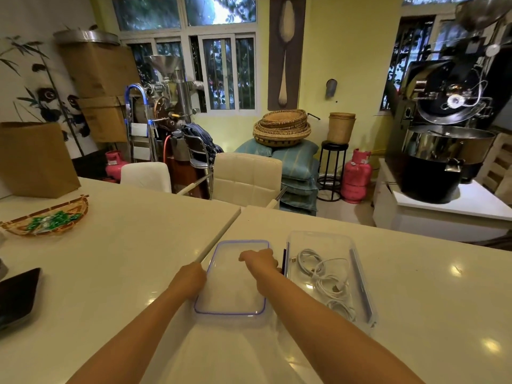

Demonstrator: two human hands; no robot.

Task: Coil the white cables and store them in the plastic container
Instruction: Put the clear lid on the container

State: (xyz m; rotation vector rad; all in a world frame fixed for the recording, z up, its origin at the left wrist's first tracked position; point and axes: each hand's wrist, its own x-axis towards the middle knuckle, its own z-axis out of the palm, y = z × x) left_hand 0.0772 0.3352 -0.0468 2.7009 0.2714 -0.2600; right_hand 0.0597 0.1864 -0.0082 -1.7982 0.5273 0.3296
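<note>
So the surface is a glossy white table (pixel 133 259), really two tops pushed together, in a cluttered room with yellow walls. Past the clear lid (pixel 231 289) in the middle, on the far side of the table, there's a cream chair (pixel 246 176). Further back and right of that are a pink gas cylinder (pixel 356 176) and a big black coffee roaster (pixel 448 128). Way left of the lid sits a woven tray (pixel 44 220) with green-wrapped sweets.

The left hand (pixel 191 278) is curled onto the lid's left edge, and the right hand (pixel 260 261) has bent fingers gripping its far right corner. The white cables (pixel 324 275) aren't in either hand. They're loosely coiled inside the plastic container (pixel 360 314), just right of the lid.
</note>
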